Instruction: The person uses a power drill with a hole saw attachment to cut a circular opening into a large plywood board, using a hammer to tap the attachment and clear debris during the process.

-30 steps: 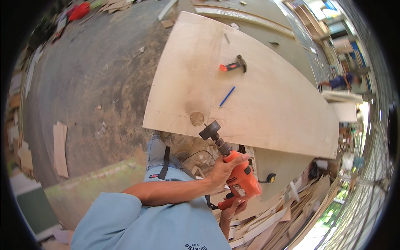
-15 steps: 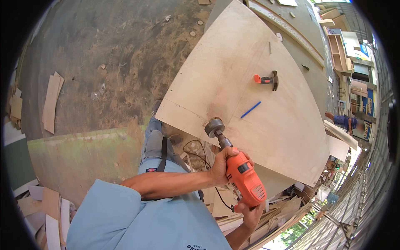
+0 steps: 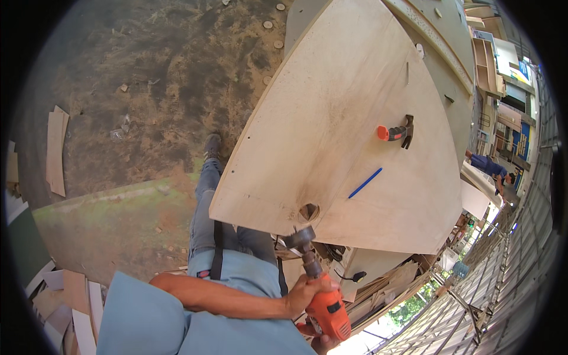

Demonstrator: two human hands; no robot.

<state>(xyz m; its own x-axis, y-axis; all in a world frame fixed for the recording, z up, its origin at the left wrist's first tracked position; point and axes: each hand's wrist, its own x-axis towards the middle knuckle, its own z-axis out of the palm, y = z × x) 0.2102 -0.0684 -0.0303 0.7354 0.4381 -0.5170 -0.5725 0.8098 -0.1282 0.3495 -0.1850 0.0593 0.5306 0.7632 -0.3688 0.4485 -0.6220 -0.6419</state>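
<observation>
My left hand (image 3: 309, 294) is wrapped round the front of an orange power drill (image 3: 329, 316). My right hand (image 3: 325, 342) grips its rear, partly hidden below the drill body. A dark round hole saw (image 3: 300, 237) sits in the chuck, off the near edge of a pale plywood board (image 3: 278, 148). Close to that edge the board has a round hole (image 3: 309, 212) with dark dust around it. Farther over the board lie a blue pen (image 3: 365, 183) and a claw hammer (image 3: 397, 132) with an orange and black handle. A thin metal piece (image 3: 407, 73) lies beyond them.
Round wood discs (image 3: 268, 25) and a wood strip (image 3: 56, 151) lie on the stained floor to the left. Offcuts (image 3: 378, 284) are heaped under the board, near a black cable end (image 3: 358, 276). A person (image 3: 491, 168) in dark blue is at the far right.
The drill has drawn back toward me, and the hole saw has come away from the board, uncovering the round hole. Both hands moved with it; the view has shifted.
</observation>
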